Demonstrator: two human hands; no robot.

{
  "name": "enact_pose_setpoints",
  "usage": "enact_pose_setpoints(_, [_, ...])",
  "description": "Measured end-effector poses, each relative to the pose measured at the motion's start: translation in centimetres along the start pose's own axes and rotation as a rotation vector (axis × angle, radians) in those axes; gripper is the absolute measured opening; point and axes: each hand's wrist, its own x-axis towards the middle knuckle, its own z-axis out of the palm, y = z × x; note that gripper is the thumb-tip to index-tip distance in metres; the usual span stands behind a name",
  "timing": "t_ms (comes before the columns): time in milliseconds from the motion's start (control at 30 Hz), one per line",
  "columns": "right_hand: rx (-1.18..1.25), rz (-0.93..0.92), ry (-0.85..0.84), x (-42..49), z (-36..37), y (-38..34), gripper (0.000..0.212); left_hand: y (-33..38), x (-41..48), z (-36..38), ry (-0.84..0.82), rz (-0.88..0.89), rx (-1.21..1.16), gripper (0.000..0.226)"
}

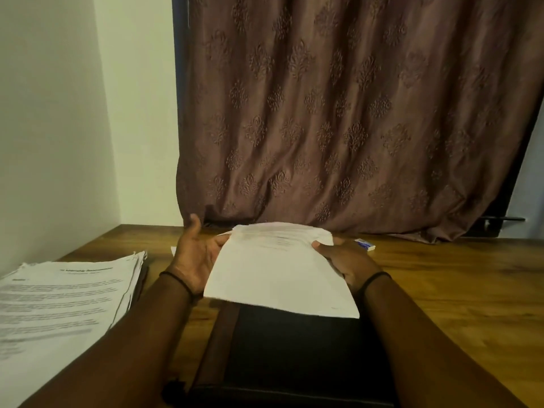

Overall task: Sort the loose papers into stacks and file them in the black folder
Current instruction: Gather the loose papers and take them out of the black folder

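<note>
In the head view, both hands were above the wooden counter [447, 293], with a sheaf of papers [279, 278] between them. The left hand [195, 254] was spread, its palm turned toward the sheaf and its thumb raised; its fingertips touched the left edge of the sheets. The right hand [346, 262] pinched the right edge, with the thumb on top and the other fingers hidden under the paper. The sheaf was tilted, its far end bending upward.

Just below the hands and between the forearms lay the black folder [294, 351], closed as far as I could see, partly under the near edge of the sheaf. Left of the left hand, a stack of papers [61, 304] with printed text lay on the counter. Just beyond the right hand was a small white and blue object [365, 244]. Behind both hands hung a brown patterned curtain [353, 113].
</note>
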Motion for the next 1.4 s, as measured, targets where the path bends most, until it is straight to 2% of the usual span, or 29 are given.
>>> enact_pose_setpoints(100, [0.120,-0.066,-0.078,-0.7,0.5,-0.1,0.013,-0.1,-0.2,0.8,0.027,0.003,0.097,0.054])
enact_pose_setpoints(167, [0.166,-0.102,-0.022,0.1,1.2,0.7,0.014,-0.2,-0.1,1.1,0.051,-0.031,0.192,0.032])
enact_pose_setpoints(300, [-0.044,-0.182,0.243,2.0,1.6,2.6,0.021,-0.3,0.5,1.0,0.111,-0.109,0.396,0.031])
enact_pose_setpoints(400, [-0.138,-0.123,0.230,2.6,1.7,2.8,0.030,-0.5,1.8,0.8,0.146,-0.019,0.609,0.047])
enact_pose_setpoints(467, [-0.371,-0.082,0.231,2.1,1.4,2.1,0.040,-1.0,2.5,1.1,0.236,0.061,0.754,0.053])
enact_pose_setpoints(500, [-0.516,-0.038,0.238,1.9,1.1,1.9,0.050,-1.3,2.7,1.4,0.298,0.110,0.784,0.046])
enact_pose_setpoints(567, [-0.631,0.034,0.257,1.3,0.7,1.4,0.058,-1.4,1.9,2.5,0.343,0.177,0.836,0.033])
enact_pose_setpoints(667, [-0.664,0.000,0.217,0.2,1.3,0.0,0.036,-0.1,-0.4,3.9,0.349,0.282,0.834,0.012])
enact_pose_setpoints(733, [-0.615,-0.047,0.211,-1.0,2.1,-1.5,0.028,2.0,-2.1,4.2,0.412,0.332,0.896,0.022])
enact_pose_setpoints(867, [-0.311,-0.093,0.159,-3.0,5.1,-4.8,0.022,6.5,-6.1,2.3,0.491,0.372,0.983,0.013])
enact_pose_setpoints(967, [-0.266,-0.131,0.032,-5.0,9.2,-7.2,0.025,9.4,-9.9,-1.4,0.596,0.337,1.032,0.027])
enact_pose_setpoints(1067, [-0.196,-0.151,-0.101,-7.0,14.6,-8.6,0.023,11.8,-14.3,-5.7,0.721,0.297,1.130,0.016])
enact_pose_setpoints(1200, [-0.249,-0.203,-0.192,-8.9,21.9,-8.4,0.031,13.7,-19.6,-11.4,0.858,0.250,1.205,0.018])
enact_pose_setpoints(1267, [-0.344,-0.248,-0.198,-9.6,24.7,-8.0,0.031,14.0,-21.7,-13.7,0.925,0.194,1.278,0.031])
enact_pose_setpoints(1400, [-0.581,-0.286,-0.180,-10.9,27.7,-7.4,0.059,13.7,-23.8,-16.1,0.990,0.051,1.462,0.051])
